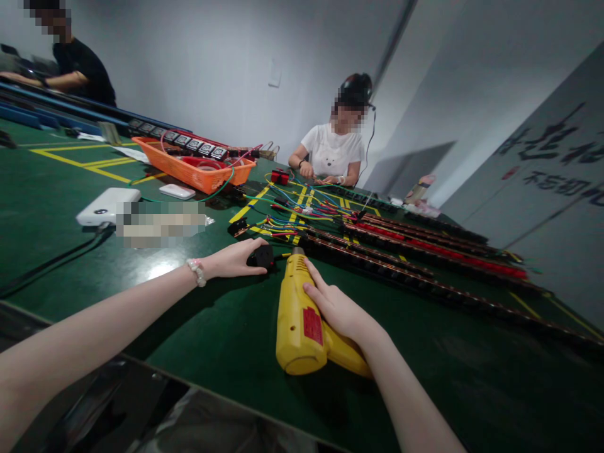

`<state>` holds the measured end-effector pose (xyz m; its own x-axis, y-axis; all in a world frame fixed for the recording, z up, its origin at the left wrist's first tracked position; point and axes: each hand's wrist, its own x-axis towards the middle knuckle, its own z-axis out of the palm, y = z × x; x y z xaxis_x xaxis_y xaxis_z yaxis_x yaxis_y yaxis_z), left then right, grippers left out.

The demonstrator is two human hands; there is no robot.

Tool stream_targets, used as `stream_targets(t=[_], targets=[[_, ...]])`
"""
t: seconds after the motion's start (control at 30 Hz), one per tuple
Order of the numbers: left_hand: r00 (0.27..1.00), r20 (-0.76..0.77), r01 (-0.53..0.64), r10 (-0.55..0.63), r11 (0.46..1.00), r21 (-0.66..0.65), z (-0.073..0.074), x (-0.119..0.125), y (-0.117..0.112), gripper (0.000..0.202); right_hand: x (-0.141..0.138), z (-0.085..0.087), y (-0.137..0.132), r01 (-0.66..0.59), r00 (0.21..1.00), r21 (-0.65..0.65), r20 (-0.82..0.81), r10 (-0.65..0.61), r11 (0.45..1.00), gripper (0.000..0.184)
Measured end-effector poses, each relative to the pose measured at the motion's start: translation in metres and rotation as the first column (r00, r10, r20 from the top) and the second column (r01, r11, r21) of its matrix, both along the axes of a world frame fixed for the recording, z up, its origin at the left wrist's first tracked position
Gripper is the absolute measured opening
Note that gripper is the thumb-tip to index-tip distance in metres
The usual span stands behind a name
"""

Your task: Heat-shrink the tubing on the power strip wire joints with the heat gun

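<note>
My right hand is wrapped round the grip of a yellow heat gun that lies on the green table, its nozzle pointing away from me. My left hand, with a bead bracelet at the wrist, is closed on a small black socket part just left of the nozzle. Coloured wires run from that spot toward long black and red power strips lying side by side to the right.
An orange tray with sockets and wires stands at the back left, a white power bank and a small white box before it. One person in white sits opposite, another in black at the far left.
</note>
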<state>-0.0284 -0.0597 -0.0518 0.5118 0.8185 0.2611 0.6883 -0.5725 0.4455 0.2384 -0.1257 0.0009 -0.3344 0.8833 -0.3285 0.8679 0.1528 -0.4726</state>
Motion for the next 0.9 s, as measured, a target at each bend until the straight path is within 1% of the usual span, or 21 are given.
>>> stream_targets(t=[0.23, 0.33, 0.47, 0.6, 0.9], targets=[[1.000, 0.017, 0.009, -0.009, 1.000, -0.015, 0.000, 0.000, 0.001, 0.062, -0.013, 0.005, -0.017, -0.121, 0.992, 0.018, 0.029, 0.121, 0.992, 0.082], [1.000, 0.015, 0.015, -0.015, 1.000, -0.013, -0.001, 0.000, 0.001, 0.061, -0.016, 0.007, -0.020, -0.147, 0.989, 0.018, 0.027, 0.147, 0.989, 0.082], [1.000, 0.015, 0.026, -0.026, 1.000, -0.001, -0.001, -0.001, 0.001, 0.061, -0.015, 0.007, -0.018, -0.134, 0.990, -0.003, 0.040, 0.134, 0.991, 0.083], [1.000, 0.008, 0.011, -0.011, 1.000, -0.013, -0.001, 0.000, 0.001, 0.061, -0.014, 0.007, -0.015, -0.107, 0.993, -0.033, 0.048, 0.109, 0.994, 0.084], [1.000, 0.025, 0.008, -0.008, 1.000, -0.004, -0.005, -0.001, 0.003, 0.062, -0.010, 0.005, -0.008, -0.085, 0.996, -0.071, 0.005, 0.086, 0.994, 0.084]])
